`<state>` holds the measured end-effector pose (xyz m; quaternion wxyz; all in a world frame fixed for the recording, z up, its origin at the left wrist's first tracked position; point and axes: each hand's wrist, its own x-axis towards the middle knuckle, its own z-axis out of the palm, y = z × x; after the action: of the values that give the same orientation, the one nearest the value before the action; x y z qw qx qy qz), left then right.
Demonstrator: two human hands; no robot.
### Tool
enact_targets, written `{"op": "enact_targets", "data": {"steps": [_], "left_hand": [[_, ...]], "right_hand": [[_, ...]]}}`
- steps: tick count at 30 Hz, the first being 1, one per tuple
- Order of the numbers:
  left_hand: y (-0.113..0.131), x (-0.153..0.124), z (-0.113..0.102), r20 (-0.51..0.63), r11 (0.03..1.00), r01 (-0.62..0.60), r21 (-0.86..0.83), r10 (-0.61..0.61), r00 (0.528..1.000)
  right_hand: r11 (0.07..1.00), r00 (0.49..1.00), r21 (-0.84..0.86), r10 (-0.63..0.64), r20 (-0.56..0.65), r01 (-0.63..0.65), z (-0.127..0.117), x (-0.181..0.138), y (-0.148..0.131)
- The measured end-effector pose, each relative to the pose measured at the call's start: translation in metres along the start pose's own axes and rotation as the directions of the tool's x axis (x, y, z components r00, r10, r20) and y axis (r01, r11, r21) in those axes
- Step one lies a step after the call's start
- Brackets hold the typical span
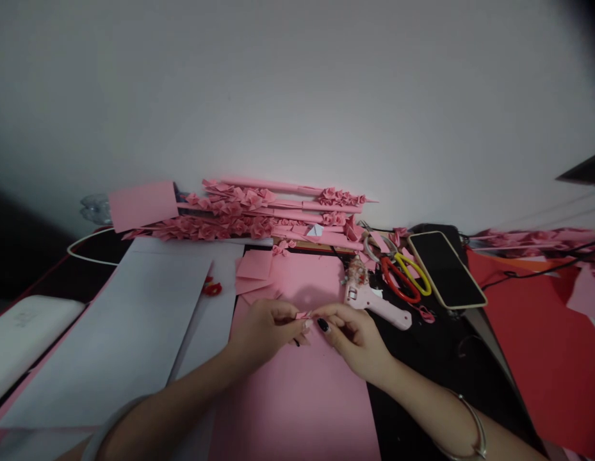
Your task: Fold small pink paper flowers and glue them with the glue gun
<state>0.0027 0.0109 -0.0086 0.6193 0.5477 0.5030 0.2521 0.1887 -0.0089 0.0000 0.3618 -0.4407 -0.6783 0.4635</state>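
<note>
Taking the clock from the hands, with twelve toward the wall, a small folded piece of pink paper (303,315) sits at the centre, above a large pink sheet (297,410). The left hand (266,330) pinches it between thumb and fingers; the right hand (359,336) has its fingertips drawn together at the paper's right end, though whether they grip it or only touch it I cannot tell. At ten o'clock, a clear plastic bottle (94,209) lies partly behind an upright pink card (143,206); its contents cannot be made out. At nine o'clock, past white sheets (119,333), a white case (32,349) carries faint grey marks on top, too blurred to read. Square pink slips (255,264) are stacked at eleven, with pink paper flowers (244,200) on long stems lined up beyond them. Toward two o'clock rest a pale pink glue gun (381,308), scissors (407,294) with red and yellow handles, and a phone (448,269), its screen dark. Red sheets (542,358) spread at three o'clock.
</note>
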Motion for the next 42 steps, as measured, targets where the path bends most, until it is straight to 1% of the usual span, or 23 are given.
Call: {"op": "enact_targets", "data": {"steps": [5,13,17,21,24,27,31,34,37,39,42], "left_hand": [[0.002,-0.001,-0.001,0.031,1.0,-0.006,-0.019,0.007,0.999],[0.007,-0.002,-0.002,0.096,0.988,0.047,-0.15,-0.033,0.995],[0.009,-0.002,-0.003,0.115,0.975,0.075,-0.207,-0.052,0.992],[0.01,-0.001,-0.004,0.141,0.972,0.096,-0.215,-0.066,0.988],[0.009,0.001,-0.004,0.175,0.968,0.078,-0.238,-0.036,0.984],[0.007,0.002,-0.004,0.183,0.968,0.047,-0.245,-0.002,0.983],[0.005,0.004,-0.006,0.182,0.972,0.066,-0.227,-0.025,0.983],[0.007,0.004,-0.006,0.169,0.966,0.133,-0.221,-0.096,0.981],[0.01,0.001,-0.006,0.148,0.958,0.183,-0.219,-0.153,0.977],[0.01,0.0,-0.005,0.132,0.959,0.183,-0.217,-0.157,0.979],[0.008,0.001,-0.004,0.135,0.963,0.178,-0.203,-0.153,0.979]], "right_hand": [[1.0,0.998,-0.005,0.023,0.067,-0.023,-0.001,0.0,-0.001],[0.997,0.989,0.077,0.017,0.149,-0.029,-0.001,0.001,-0.004],[0.992,0.987,0.126,-0.005,0.162,-0.016,-0.002,0.002,-0.006],[0.981,0.986,0.195,-0.02,0.165,-0.013,-0.001,0.002,-0.004],[0.968,0.988,0.246,0.001,0.152,-0.039,-0.001,0.002,0.0],[0.958,0.989,0.281,0.027,0.143,-0.066,-0.003,0.002,0.005],[0.948,0.988,0.313,0.015,0.152,-0.062,-0.004,0.002,0.008],[0.964,0.988,0.266,-0.036,0.147,-0.004,-0.003,0.002,0.007],[0.991,0.989,0.111,-0.089,0.12,0.075,-0.002,0.0,0.005],[0.995,0.989,0.034,-0.102,0.106,0.099,-0.002,0.0,0.004],[0.995,0.987,0.009,-0.102,0.125,0.102,-0.004,0.001,0.003]]}}
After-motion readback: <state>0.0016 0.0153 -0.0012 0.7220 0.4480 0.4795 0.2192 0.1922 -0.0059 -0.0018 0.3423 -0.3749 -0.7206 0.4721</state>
